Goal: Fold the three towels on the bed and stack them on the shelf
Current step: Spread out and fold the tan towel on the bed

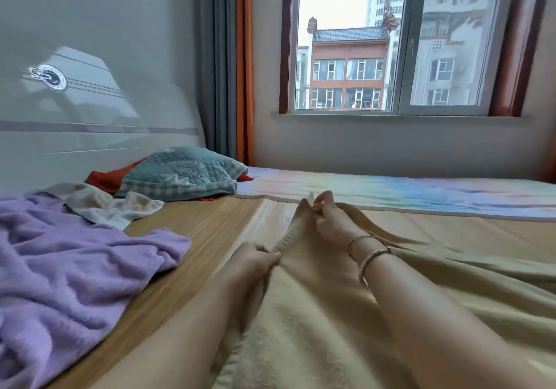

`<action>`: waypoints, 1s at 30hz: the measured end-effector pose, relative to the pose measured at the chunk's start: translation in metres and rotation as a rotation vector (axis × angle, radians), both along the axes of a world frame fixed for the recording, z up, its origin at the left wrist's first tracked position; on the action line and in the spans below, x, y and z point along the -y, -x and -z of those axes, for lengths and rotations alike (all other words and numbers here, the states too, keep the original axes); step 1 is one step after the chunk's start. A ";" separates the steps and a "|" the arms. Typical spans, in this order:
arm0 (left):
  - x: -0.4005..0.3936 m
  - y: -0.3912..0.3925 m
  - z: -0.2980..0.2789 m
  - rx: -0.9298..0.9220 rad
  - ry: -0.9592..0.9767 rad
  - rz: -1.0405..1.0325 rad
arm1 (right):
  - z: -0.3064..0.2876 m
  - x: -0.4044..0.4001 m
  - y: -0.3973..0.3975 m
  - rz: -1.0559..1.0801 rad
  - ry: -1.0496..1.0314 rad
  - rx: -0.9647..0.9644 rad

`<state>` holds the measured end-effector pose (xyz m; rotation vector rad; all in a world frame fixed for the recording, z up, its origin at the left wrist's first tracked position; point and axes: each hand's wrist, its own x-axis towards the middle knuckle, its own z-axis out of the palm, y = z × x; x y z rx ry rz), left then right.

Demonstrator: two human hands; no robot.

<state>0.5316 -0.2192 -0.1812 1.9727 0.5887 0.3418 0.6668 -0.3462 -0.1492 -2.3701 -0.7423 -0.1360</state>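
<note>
Lying spread across the bamboo mat [210,226] on the bed, the pale yellow towel [316,313] looks soft and fuzzy; the left hand [255,257] and right hand [328,217] each pinch its raised left edge.

Three towels on the bed [210,226]: one yellow towel [316,313] up front, one purple towel [75,262] to the left, one white towel [111,205] beyond it; two hands in play, the left hand [255,260] and the right hand [328,220]; two bracelets [371,254] on the right wrist; one teal pillow [183,175] by the headboard; one red cloth [105,178] beneath it; one window [406,42]; two curtains, one grey curtain [216,57], one orange curtain [244,57].
</note>
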 end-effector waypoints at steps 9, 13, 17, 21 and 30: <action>0.003 0.032 -0.027 -0.463 -0.238 0.162 | 0.014 0.016 0.035 -0.020 0.352 0.219; 0.010 0.079 -0.038 -0.525 -0.344 0.145 | 0.012 0.034 0.096 -0.098 0.454 0.192; 0.033 0.122 -0.029 -0.398 -0.390 0.112 | 0.007 0.044 0.169 -0.163 0.480 0.176; 0.035 0.144 -0.046 -0.079 -0.357 -0.075 | -0.006 0.048 0.209 -0.136 0.400 0.128; 0.010 0.199 -0.019 -0.246 -0.252 -0.140 | 0.004 0.076 0.282 -0.243 0.575 0.019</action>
